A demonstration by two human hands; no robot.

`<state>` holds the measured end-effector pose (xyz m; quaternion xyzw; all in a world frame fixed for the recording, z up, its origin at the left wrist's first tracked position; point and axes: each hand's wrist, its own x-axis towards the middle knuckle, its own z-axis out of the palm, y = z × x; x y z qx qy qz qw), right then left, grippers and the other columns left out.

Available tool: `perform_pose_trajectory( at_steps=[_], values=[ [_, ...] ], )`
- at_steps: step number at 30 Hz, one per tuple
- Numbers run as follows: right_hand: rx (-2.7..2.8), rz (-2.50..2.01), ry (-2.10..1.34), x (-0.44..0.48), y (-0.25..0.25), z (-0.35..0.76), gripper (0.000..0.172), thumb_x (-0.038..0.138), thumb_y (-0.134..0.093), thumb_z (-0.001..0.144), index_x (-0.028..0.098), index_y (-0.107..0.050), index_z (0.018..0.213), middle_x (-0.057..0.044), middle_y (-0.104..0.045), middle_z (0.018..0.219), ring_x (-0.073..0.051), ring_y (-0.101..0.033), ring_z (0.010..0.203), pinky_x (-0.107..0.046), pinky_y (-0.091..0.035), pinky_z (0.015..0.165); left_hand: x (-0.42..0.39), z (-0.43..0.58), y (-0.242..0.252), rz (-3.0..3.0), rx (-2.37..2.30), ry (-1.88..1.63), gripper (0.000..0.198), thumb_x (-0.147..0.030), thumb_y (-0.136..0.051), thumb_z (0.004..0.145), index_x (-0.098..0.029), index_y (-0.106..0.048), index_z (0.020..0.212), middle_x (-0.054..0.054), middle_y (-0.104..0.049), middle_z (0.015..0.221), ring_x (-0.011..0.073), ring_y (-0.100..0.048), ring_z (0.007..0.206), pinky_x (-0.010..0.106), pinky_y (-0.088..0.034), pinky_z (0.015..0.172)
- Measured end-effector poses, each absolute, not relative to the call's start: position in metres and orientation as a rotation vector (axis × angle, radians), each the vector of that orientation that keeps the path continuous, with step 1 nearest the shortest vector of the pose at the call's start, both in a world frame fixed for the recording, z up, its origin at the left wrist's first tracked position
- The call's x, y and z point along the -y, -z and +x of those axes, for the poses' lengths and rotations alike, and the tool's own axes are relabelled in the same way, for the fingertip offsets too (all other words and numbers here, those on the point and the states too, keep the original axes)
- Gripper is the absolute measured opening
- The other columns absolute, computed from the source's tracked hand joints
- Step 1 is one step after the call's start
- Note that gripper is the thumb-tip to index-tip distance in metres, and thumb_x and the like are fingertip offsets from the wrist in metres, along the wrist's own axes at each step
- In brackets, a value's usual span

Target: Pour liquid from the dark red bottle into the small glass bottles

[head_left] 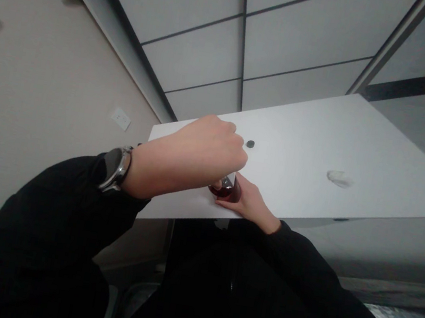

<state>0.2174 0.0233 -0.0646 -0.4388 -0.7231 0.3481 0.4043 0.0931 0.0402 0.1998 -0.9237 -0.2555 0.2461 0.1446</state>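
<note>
A dark reddish, glossy container (228, 192), perhaps a bottle or jar, is at the near edge of the white table (300, 140). My right hand (251, 201) grips its side, with the fingers partly out of sight behind it. Directly above the container's top is my left hand (214, 146), bent at the wrist and closed with the knuckles up. One fingertip of it shows low, against the container's top. Whatever the left fingers hold is hidden by the back of the hand.
Beyond my left hand a small dark round disc (250, 144), like a cap, lies on the table. Farther right is a crumpled whitish translucent piece (339, 178). A wall with a socket (121, 119) stands left; panelled doors (302, 49) rise behind the table.
</note>
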Motion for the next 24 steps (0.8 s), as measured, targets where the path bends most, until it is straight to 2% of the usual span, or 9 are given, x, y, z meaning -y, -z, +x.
perform_pose_trajectory(
  at_steps=[10,24],
  values=[
    [1.845,-1.084,-0.878,-0.0234,0.058,0.2178,0.075,0.043,-0.088,0.075,0.027,-0.057,0.141,-0.009,-0.075,0.126,-0.034,-0.071,0.114,-0.046,-0.057,0.092,-0.0441,0.098,-0.197,-2.666,0.661,-0.697,0.006,-0.024,-0.078,0.087,-0.022,-0.08,0.092,0.006,-0.075,0.093,0.022,-0.064,0.088,0.033,-0.034,0.068],
    [1.837,-1.09,-0.909,-0.0229,0.0558,0.2176,0.075,0.043,-0.088,0.075,0.028,-0.057,0.142,-0.008,-0.075,0.124,-0.033,-0.071,0.111,-0.046,-0.056,0.092,-0.0472,0.1019,-0.1963,-2.724,0.694,-0.712,0.009,-0.032,-0.078,0.087,-0.023,-0.08,0.089,0.006,-0.075,0.092,0.0238,-0.065,0.092,0.033,-0.042,0.075]
  ],
)
